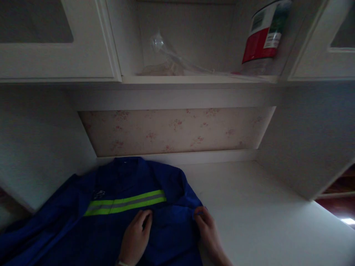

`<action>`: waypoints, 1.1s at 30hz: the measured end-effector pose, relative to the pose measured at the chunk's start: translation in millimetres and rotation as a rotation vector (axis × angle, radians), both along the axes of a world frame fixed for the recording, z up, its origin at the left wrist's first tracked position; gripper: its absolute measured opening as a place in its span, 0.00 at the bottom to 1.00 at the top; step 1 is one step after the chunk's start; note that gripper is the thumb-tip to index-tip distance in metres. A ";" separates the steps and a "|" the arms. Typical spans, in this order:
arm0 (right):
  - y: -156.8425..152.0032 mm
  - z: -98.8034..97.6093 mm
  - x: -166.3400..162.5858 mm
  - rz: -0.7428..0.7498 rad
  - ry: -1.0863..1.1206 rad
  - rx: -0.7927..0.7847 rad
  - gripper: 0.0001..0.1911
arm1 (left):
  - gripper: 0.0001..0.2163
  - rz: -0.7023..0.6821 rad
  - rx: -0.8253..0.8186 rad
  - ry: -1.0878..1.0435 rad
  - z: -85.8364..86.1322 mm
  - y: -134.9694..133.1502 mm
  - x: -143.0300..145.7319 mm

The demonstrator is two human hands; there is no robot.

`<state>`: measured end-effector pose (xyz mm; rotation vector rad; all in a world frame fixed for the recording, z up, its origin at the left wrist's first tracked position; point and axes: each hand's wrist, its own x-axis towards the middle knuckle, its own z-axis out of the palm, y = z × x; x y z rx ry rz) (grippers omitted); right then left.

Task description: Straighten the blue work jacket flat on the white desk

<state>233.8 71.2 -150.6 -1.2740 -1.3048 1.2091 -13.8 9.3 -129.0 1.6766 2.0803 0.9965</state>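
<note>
pressing left hand (135, 236) flat on jacket (105, 221), right hand (206, 229) pinching its 3 o'clock edge; keep fabric taut, stripe (124, 202) at 12 straight, on desk (263, 207).

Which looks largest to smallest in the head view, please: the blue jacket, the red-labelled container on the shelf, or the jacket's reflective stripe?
1. Blue jacket, by far the largest.
2. Red-labelled container and reflective stripe: close in apparent area, and the container sits farther away, so I would not rank them.
</note>
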 end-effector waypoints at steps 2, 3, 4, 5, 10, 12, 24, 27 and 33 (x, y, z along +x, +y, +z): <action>-1.6 -2.0 -3.0 0.089 -0.083 0.042 0.09 | 0.15 -0.011 0.006 -0.025 -3.5 -3.3 -5.1; -2.5 -2.6 -4.6 0.128 -0.136 0.070 0.09 | 0.15 -0.015 0.004 -0.035 -4.2 -4.5 -7.1; -3.1 -2.7 -5.8 0.156 -0.185 0.093 0.09 | 0.15 -0.019 0.001 -0.042 -4.3 -5.2 -8.7; -3.4 -2.4 -6.4 0.173 -0.219 0.105 0.10 | 0.14 -0.023 -0.004 -0.049 -4.0 -5.2 -9.7; -1.7 1.0 -3.0 0.209 -0.234 0.080 0.09 | 0.14 -0.038 -0.030 -0.082 -1.4 -1.2 -11.0; -1.4 0.5 -1.3 0.204 -0.234 0.086 0.09 | 0.14 -0.041 -0.032 -0.088 -0.9 0.3 -11.0; -2.0 0.3 -0.9 0.207 -0.221 0.067 0.12 | 0.12 -0.036 0.004 -0.109 2.7 2.8 -9.8; -0.9 -3.1 -0.8 0.208 -0.231 0.058 0.13 | 0.12 -0.035 0.001 -0.116 0.4 2.7 -10.6; 0.6 -9.7 -1.4 0.203 -0.213 0.074 0.11 | 0.14 -0.036 -0.002 -0.123 -1.0 2.5 -11.5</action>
